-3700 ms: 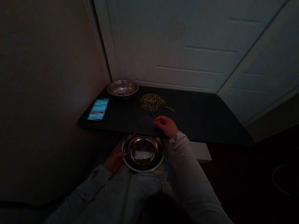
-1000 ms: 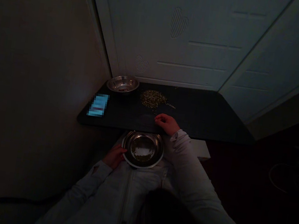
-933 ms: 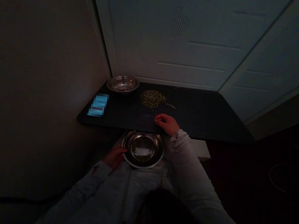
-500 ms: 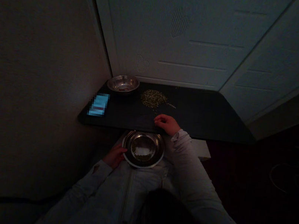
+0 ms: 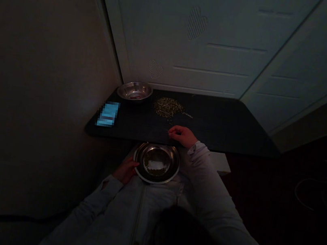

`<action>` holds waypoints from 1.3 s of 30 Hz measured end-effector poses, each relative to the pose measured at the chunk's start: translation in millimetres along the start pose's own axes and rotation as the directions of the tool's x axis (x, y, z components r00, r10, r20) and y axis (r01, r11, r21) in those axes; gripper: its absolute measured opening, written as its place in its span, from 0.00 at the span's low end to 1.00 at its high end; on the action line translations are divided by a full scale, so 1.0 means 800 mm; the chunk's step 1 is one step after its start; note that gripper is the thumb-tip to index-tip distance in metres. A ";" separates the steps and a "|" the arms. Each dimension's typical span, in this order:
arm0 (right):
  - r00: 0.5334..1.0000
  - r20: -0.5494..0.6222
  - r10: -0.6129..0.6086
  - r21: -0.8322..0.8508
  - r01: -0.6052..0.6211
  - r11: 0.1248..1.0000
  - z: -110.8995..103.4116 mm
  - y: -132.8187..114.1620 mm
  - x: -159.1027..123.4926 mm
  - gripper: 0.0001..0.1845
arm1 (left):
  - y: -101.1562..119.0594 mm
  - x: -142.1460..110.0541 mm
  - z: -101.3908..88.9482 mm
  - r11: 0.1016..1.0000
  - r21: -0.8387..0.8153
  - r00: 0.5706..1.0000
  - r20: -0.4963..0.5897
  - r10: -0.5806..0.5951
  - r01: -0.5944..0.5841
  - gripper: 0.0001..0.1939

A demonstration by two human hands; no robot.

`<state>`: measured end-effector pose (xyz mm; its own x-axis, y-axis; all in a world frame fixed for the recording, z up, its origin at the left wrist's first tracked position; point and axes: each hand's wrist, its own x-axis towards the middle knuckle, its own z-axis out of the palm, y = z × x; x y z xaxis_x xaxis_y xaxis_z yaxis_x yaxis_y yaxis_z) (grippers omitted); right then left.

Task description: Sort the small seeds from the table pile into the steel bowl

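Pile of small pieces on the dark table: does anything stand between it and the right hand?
Nothing visible blocks the way: between the right hand and the pile, only a few loose pieces show on the table.

A pale greyish long-sleeved top (image 5: 123,219) was worn, with a straight lengthwise line (image 5: 140,201) down its front, seam or zip, too dim to tell. The right sleeve (image 5: 217,192) wrinkled toward a creased cuff (image 5: 199,148); the left cuff (image 5: 113,184) showed a small dark slit (image 5: 105,184).
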<state>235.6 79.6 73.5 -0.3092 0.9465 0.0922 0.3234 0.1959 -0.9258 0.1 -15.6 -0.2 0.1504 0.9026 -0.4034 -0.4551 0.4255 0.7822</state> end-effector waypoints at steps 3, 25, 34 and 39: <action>1.000 0.013 0.011 0.025 -0.011 1.000 0.000 0.000 0.000 0.08 | 0.000 0.000 0.001 1.000 -0.007 1.000 0.001 0.008 -0.008 0.18; 0.971 -0.237 -0.015 -0.037 0.006 0.999 0.001 0.009 0.006 0.08 | 0.000 0.000 -0.002 0.999 0.037 1.000 0.002 -0.010 0.010 0.23; 0.989 -0.147 -0.006 -0.030 0.002 1.000 0.002 0.007 0.005 0.09 | 0.002 -0.002 0.000 1.000 0.018 1.000 0.018 0.004 -0.004 0.23; 0.977 -0.213 -0.017 -0.035 0.010 0.999 0.001 0.011 0.007 0.08 | -0.001 0.002 -0.003 1.000 0.024 1.000 0.024 -0.007 0.006 0.24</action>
<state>235.6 86.5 65.8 -0.1168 0.9760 0.1838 0.3515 0.2137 -0.9115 -1.6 -14.8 -2.5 0.1743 0.9009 -0.3975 -0.4331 0.4326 0.7907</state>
